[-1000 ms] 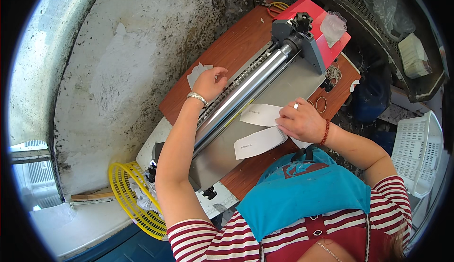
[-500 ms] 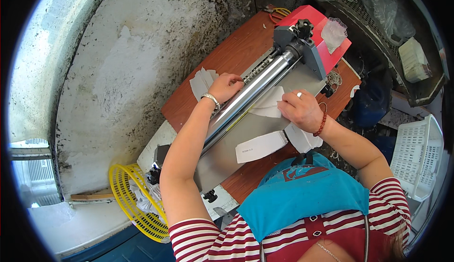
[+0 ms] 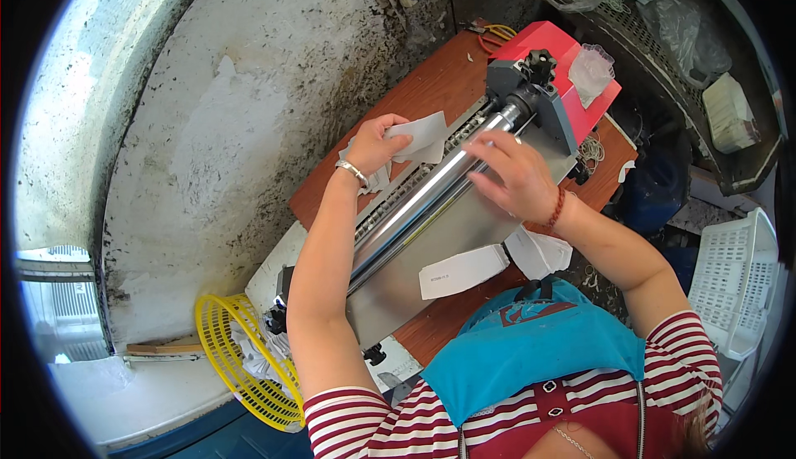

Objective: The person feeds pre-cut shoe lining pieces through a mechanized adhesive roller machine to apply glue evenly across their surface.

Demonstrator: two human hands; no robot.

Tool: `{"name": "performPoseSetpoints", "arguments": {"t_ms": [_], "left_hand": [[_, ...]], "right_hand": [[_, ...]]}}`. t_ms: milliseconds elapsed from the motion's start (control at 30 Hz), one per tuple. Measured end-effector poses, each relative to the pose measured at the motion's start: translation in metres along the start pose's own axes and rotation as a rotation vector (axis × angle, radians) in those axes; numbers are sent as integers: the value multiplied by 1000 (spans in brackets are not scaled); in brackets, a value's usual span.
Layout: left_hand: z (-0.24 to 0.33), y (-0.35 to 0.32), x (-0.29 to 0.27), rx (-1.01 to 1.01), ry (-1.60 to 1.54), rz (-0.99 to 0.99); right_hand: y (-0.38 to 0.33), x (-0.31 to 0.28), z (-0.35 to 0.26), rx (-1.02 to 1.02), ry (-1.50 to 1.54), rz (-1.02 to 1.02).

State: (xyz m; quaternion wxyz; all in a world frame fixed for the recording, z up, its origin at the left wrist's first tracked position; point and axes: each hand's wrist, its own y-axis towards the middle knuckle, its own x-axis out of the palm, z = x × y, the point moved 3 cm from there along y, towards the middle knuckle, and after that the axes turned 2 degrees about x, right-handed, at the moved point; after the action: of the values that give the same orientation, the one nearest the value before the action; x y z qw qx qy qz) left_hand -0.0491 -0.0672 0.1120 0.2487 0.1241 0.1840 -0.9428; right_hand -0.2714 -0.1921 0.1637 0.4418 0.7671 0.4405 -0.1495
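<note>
In the left hand (image 3: 373, 145), part-hidden paper (image 3: 426, 132) is clamped, pointed toward three o'clock; the right hand (image 3: 516, 179) is splayed.

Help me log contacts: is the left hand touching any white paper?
Touching: the head view shows the left hand pinching a white paper piece, its thumb lying over the paper.

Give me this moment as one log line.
left hand: holds white paper | right hand: open, looks empty, over roller, contact unclear | paper stack: on person's side of roller
</note>
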Motion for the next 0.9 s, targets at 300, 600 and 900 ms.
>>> {"name": "performPoseSetpoints", "arguments": {"t_ms": [300, 600, 900], "left_hand": [[53, -37, -11, 76, -138, -181], [-49, -14, -91, 115, 154, 515], [-134, 17, -40, -315, 730, -77]], "right_hand": [[43, 16, 17, 18, 67, -38], [-22, -14, 15, 531, 685, -506], [-65, -14, 14, 391, 29, -548]]}}
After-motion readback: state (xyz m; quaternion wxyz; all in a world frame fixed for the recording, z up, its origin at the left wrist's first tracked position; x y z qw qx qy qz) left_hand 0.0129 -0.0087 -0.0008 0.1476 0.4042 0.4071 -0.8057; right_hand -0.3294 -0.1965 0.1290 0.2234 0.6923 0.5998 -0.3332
